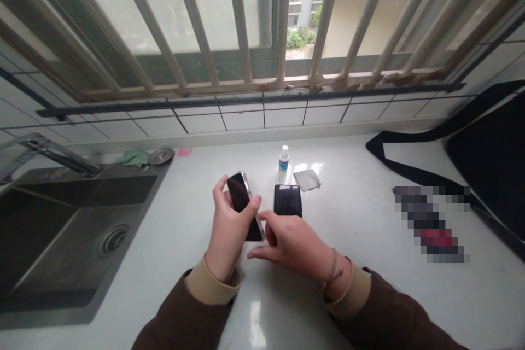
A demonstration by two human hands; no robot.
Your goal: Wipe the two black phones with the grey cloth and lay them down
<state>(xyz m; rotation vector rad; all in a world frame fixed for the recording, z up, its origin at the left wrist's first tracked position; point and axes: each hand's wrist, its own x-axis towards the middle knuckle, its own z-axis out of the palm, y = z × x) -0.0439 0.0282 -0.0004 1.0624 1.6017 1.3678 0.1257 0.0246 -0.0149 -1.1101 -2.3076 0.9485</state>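
Note:
My left hand (230,221) is wrapped around a smartphone (238,190), its dark screen facing up and its clear-looking case edge showing on the right. The thumb presses along that side edge. My right hand (293,240) is at the phone's lower right edge, index fingertip close to or touching it. Its thumb is stretched out apart from the index finger, and nothing shows between them. A second black phone-like device (287,199) lies flat just beyond my right hand, which partly hides it. Behind it stand a small white-capped bottle (283,161) and a folded grey cloth (307,179).
A steel sink (141,202) with a faucet (61,156) is on the left. A green cloth (134,158), a round metal strainer (161,156) and a pink piece (184,152) lie by its rim. A black bag (488,147) with a strap is at right, beside a blurred-out item (429,224).

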